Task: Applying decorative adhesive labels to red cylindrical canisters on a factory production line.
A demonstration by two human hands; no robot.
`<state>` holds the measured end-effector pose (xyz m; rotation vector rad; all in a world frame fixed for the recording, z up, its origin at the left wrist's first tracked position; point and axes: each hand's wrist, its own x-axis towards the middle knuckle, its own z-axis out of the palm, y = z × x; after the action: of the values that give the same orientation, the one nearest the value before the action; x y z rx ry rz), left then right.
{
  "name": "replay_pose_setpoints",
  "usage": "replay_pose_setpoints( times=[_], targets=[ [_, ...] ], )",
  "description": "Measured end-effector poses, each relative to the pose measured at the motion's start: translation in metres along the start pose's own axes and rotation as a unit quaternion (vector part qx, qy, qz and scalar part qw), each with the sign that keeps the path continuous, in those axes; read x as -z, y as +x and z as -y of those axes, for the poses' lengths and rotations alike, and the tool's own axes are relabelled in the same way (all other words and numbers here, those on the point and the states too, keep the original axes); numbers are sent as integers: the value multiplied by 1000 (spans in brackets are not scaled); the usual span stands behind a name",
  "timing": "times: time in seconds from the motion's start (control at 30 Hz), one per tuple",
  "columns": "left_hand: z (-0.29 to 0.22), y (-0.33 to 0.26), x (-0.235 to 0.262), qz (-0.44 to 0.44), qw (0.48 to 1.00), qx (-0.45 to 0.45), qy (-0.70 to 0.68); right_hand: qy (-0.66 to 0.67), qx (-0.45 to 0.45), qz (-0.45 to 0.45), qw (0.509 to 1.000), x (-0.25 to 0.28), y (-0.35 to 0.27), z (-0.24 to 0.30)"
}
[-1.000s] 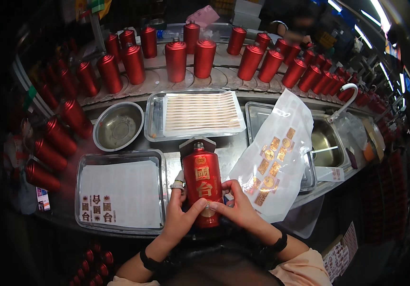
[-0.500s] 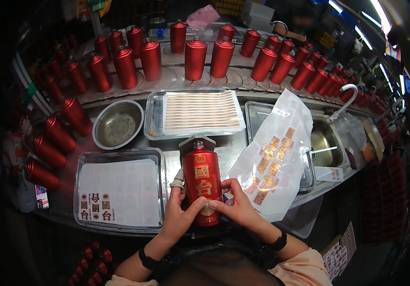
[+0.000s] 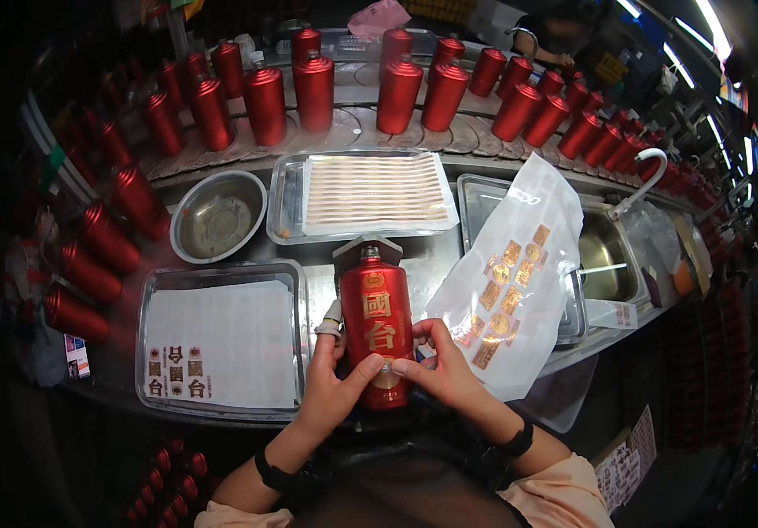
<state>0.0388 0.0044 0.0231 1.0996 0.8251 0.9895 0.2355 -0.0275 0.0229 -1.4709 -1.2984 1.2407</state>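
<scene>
A red bottle (image 3: 377,299) with gold characters down its front stands nearly upright close in front of me, a dark angular holder (image 3: 351,252) behind its neck. My left hand (image 3: 335,392) wraps its left side, the thumb lying on the lower front. White wrapping (image 3: 330,321) covers one left fingertip. From the right, my right hand (image 3: 441,365) holds the bottle's lower side, its thumb pressed beside a round gold emblem (image 3: 387,377). The right fingertips behind the bottle are partly hidden. To the right lies a translucent sheet (image 3: 548,198) of gold decals.
A tray (image 3: 302,352) with a decal sheet is at left, a metal bowl (image 3: 260,220) beyond it. A striped sheet (image 3: 379,195) lies in another tray. A sink (image 3: 603,260) with a white faucet (image 3: 647,157) is at right. Red bottles (image 3: 399,97) line a curved conveyor (image 3: 353,132).
The bottles on the conveyor have shifted to the right. My thumbs have parted slightly, showing more of the round emblem. Both hands still hold the bottle in nearly the same place.
</scene>
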Motion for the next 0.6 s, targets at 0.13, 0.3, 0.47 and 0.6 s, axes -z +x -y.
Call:
replay_pose_setpoints(
  times=[0.13, 0.3, 0.47, 0.6],
  targets=[
    [-2, 2, 2, 17, 1000, -4, -2, 43, -18, 16, 999, 3, 1, 4],
    [1, 3, 4, 18, 1000, -2, 9, -8, 1, 0, 1000, 0, 1, 9],
    [3, 2, 4, 18, 1000, -10, 2, -18, 5, -2, 1000, 1, 0, 1],
    [4, 0, 6, 23, 1000, -10, 18, -12, 0, 7, 1000, 1, -1, 0]
  ],
)
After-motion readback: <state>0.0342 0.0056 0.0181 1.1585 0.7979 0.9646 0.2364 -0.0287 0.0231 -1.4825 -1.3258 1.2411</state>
